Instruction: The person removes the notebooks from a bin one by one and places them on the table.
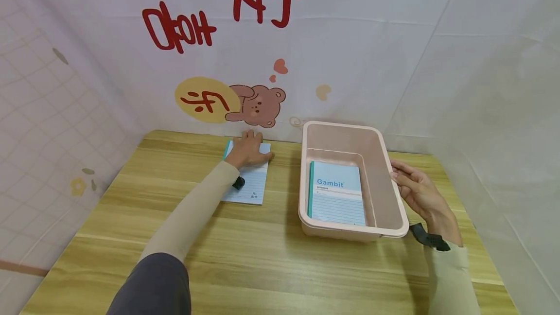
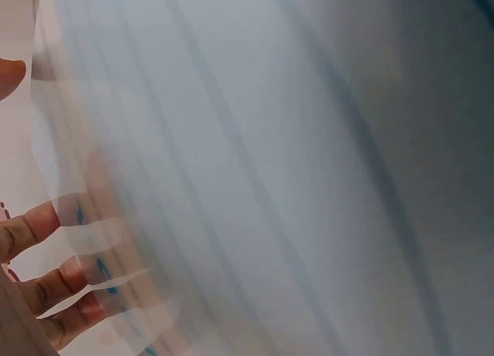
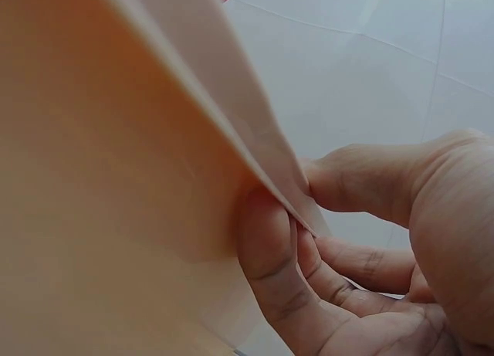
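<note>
A light blue lined notebook (image 1: pixel 245 191) with a green spine strip lies on the table, left of the bin. My left hand (image 1: pixel 250 151) is spread over its upper part, fingers pointing to the far edge and thumb out to the right. In the left wrist view, the glossy lined cover (image 2: pixel 231 155) fills most of the picture, with fingertips (image 2: pixel 65 279) at its edge. A pale pink plastic bin (image 1: pixel 302 179) stands to the right. My right hand (image 1: pixel 420 191) pinches its right rim (image 3: pixel 258 132) between thumb and fingers. Inside lies another notebook (image 1: pixel 337 201), marked "Gambit".
The wood-grain table (image 1: pixel 253 256) ends against a white printed cloth (image 1: pixel 358 52) at the back. More cloth hangs along the left and right sides. A cartoon bear (image 1: pixel 261 106) is printed just behind the left hand.
</note>
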{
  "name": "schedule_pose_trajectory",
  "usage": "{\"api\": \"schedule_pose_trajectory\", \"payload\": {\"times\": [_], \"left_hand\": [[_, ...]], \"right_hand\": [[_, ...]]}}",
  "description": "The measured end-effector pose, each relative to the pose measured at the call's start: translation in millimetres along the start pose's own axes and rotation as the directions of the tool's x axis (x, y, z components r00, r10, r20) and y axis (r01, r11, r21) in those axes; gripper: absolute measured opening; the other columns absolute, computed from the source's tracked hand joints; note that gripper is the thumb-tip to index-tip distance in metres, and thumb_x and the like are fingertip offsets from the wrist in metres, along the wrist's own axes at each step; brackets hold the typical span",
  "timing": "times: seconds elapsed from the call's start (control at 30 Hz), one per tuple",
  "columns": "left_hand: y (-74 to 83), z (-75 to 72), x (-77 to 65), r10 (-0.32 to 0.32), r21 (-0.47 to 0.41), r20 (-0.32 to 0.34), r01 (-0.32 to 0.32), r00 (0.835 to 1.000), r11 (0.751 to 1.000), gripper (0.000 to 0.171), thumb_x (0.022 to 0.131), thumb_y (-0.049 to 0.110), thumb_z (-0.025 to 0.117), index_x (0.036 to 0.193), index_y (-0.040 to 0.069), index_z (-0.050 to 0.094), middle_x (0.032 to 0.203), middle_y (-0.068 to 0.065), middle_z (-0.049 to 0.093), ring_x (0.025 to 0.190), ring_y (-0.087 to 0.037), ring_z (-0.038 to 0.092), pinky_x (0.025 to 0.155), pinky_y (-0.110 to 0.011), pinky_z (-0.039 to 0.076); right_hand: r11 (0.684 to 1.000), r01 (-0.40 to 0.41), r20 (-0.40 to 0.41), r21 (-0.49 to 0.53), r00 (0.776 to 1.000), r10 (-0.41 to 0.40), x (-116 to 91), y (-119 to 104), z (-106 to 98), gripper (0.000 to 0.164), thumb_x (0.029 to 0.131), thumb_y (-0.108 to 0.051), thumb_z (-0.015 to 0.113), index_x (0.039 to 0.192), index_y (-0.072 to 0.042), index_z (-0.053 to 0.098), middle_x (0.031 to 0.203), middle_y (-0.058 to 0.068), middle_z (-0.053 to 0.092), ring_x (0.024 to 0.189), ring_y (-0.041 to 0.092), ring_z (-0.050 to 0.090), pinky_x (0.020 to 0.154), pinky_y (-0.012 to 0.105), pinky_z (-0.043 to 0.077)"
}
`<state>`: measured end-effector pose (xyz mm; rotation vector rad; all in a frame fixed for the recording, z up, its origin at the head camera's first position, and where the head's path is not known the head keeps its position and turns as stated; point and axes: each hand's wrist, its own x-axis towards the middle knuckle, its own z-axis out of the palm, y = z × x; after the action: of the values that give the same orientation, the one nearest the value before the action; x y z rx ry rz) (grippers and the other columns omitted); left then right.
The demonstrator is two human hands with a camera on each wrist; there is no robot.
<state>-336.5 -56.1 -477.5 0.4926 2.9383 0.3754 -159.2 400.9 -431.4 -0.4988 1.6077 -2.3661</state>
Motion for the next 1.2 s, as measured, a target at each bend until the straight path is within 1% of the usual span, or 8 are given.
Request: {"api": "schedule_pose_trajectory", "payload": {"times": [0.1, 0.23, 0.37, 0.57, 0.7, 0.83, 0.93, 1.2], "left_hand": [[-1.2, -0.1, -0.7, -0.008, -0.004, 0.001, 0.008, 1.0, 1.0, 0.068, 0.092, 0.066, 0.057, 0.129, 0.01, 0.051, 0.138, -0.022, 0.045, 0.128, -0.038, 0.039, 0.104, -0.068, 0.035], [-1.5, -2.2, -1.0, -0.014, 0.003, 0.002, 0.014, 1.0, 1.0, 0.066, 0.093, 0.065, 0.057, 0.129, 0.01, 0.05, 0.138, -0.021, 0.045, 0.127, -0.037, 0.038, 0.103, -0.067, 0.036], [-1.9, -6.2, -2.2, -0.021, 0.003, -0.002, 0.021, 1.0, 1.0, 0.07, 0.095, 0.065, 0.056, 0.138, 0.01, 0.048, 0.144, -0.023, 0.043, 0.132, -0.039, 0.035, 0.105, -0.071, 0.034], [0.0, -14.3, -5.9, -0.045, -0.025, -0.025, 0.044, 0.999, 0.999, 0.081, 0.096, 0.069, 0.048, 0.152, 0.011, 0.038, 0.154, -0.026, 0.037, 0.142, -0.044, 0.029, 0.108, -0.078, 0.028], [8.0, -25.0, -8.3, -0.063, -0.069, -0.051, 0.06, 0.997, 0.996, 0.087, 0.096, 0.071, 0.046, 0.159, 0.013, 0.029, 0.161, -0.026, 0.03, 0.149, -0.047, 0.025, 0.11, -0.081, 0.021], [19.2, -36.8, -10.6, -0.066, -0.099, -0.067, 0.059, 0.996, 0.993, 0.092, 0.096, 0.073, 0.044, 0.164, 0.015, 0.02, 0.169, -0.022, 0.018, 0.156, -0.048, 0.013, 0.112, -0.082, 0.013], [27.4, -43.9, -13.2, -0.06, -0.106, -0.089, 0.05, 0.994, 0.993, 0.093, 0.095, 0.076, 0.042, 0.164, 0.016, 0.02, 0.17, -0.02, 0.016, 0.157, -0.047, 0.01, 0.112, -0.083, 0.01], [46.5, -58.9, -24.5, -0.07, -0.11, -0.149, 0.054, 0.986, 0.993, 0.095, 0.092, 0.082, 0.037, 0.163, 0.02, 0.022, 0.168, -0.021, 0.021, 0.158, -0.044, 0.01, 0.11, -0.085, 0.007]], "right_hand": [[1.0, -0.003, 0.003, -0.004, 1.0, 0.003, 0.4, 0.2, 0.3, 0.042, 0.107, 0.01, 0.033, 0.146, 0.001, 0.044, 0.131, 0.009, 0.065, 0.114, 0.016, 0.068, 0.09, 0.024, 0.058], [1.0, 0.002, 0.002, -0.018, 1.0, -0.002, 0.4, -0.2, 0.4, 0.042, 0.107, 0.01, 0.033, 0.147, 0.002, 0.043, 0.131, 0.009, 0.065, 0.114, 0.015, 0.068, 0.089, 0.024, 0.058], [1.0, 0.002, 0.004, -0.012, 1.0, -0.002, 0.4, -0.8, 0.6, 0.042, 0.107, 0.01, 0.033, 0.147, 0.003, 0.041, 0.132, 0.009, 0.065, 0.114, 0.016, 0.068, 0.09, 0.024, 0.058], [1.0, -0.008, -0.001, 0.005, 1.0, 0.008, 0.4, -0.4, 1.0, 0.041, 0.107, 0.01, 0.033, 0.146, 0.002, 0.043, 0.131, 0.009, 0.065, 0.114, 0.015, 0.068, 0.09, 0.024, 0.058], [1.0, -0.006, -0.005, 0.001, 1.0, 0.006, 0.0, -0.2, 0.9, 0.041, 0.107, 0.01, 0.033, 0.145, 0.001, 0.044, 0.131, 0.009, 0.065, 0.114, 0.015, 0.068, 0.09, 0.024, 0.058], [1.0, 0.0, -0.007, -0.006, 1.0, 0.0, -0.6, -0.6, 0.7, 0.041, 0.107, 0.009, 0.033, 0.145, 0.001, 0.044, 0.13, 0.009, 0.065, 0.114, 0.015, 0.068, 0.089, 0.024, 0.058], [1.0, 0.003, -0.009, -0.007, 1.0, -0.003, -1.0, -0.9, 0.8, 0.04, 0.107, 0.009, 0.033, 0.145, 0.001, 0.044, 0.13, 0.009, 0.065, 0.114, 0.015, 0.068, 0.089, 0.024, 0.058], [1.0, 0.006, -0.004, -0.004, 1.0, -0.006, -1.5, -0.5, 1.6, 0.04, 0.107, 0.01, 0.033, 0.144, 0.001, 0.045, 0.13, 0.009, 0.065, 0.113, 0.015, 0.068, 0.089, 0.024, 0.058]]}}
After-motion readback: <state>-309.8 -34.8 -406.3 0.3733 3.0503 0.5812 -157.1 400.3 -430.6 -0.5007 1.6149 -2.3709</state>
